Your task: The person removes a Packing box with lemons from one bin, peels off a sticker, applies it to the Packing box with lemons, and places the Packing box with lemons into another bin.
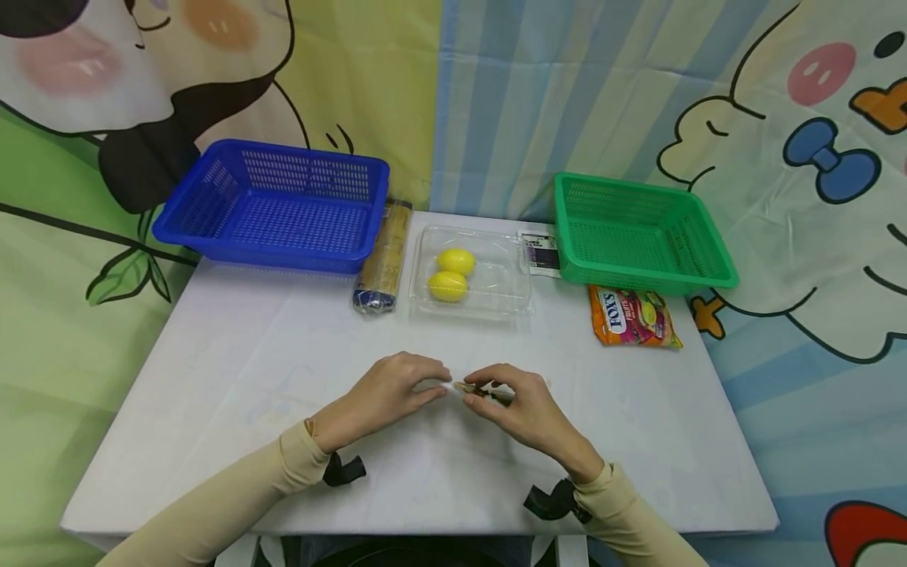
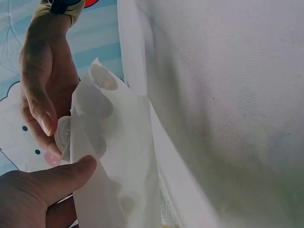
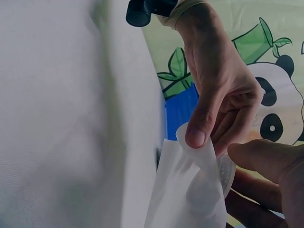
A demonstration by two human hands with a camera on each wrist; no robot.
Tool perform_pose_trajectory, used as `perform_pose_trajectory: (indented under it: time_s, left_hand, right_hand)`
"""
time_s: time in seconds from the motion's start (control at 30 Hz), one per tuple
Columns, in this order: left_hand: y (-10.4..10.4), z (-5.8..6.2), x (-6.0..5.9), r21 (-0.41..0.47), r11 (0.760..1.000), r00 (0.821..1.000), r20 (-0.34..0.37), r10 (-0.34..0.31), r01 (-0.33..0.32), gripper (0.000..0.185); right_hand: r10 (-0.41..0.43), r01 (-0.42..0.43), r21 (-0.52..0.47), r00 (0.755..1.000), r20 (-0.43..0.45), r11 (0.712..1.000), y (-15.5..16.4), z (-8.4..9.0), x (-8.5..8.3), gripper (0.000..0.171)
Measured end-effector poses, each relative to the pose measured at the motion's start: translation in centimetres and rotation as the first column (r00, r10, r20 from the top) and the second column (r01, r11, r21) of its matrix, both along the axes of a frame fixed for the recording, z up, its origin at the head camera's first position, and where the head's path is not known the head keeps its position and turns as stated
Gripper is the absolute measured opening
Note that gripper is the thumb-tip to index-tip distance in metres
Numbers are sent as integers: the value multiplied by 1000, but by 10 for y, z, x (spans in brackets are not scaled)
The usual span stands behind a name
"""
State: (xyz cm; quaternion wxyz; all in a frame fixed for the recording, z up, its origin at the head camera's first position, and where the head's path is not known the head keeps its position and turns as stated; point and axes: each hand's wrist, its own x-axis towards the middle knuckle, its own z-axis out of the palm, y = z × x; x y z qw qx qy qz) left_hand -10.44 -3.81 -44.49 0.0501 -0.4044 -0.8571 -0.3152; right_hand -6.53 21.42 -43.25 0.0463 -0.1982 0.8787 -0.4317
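White, thin packet (image 1: pixel 473 388) over the table (image 1: pixel 212 370) front: pinched at opposite ends by left hand (image 1: pixel 386 394) and right hand (image 1: pixel 513 409). Advice: keep both pinches firm near the edge.

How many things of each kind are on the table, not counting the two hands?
Baskets: 2, blue basket and green basket
Lemons: 2
Clear tray: 1
Candy bag: 1
Long wrapped pack: 1
Small dark packet: 1
White packet held by both hands: 1
Total: 9
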Motion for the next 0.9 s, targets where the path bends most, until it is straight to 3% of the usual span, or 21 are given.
perform_pose_trajectory:
  time_s: [0.43,0.9]
  left_hand:
    - [0,0,0,5,1000,1000,17,-7,6,19]
    - [0,-6,2,-13,1000,998,65,-2,3,21]
  right_hand:
    - [-14,14,-3,1000,-10,1000,1,0,1,5]
    - [-93,93,-8,996,18,996,-2,-2,1,8]
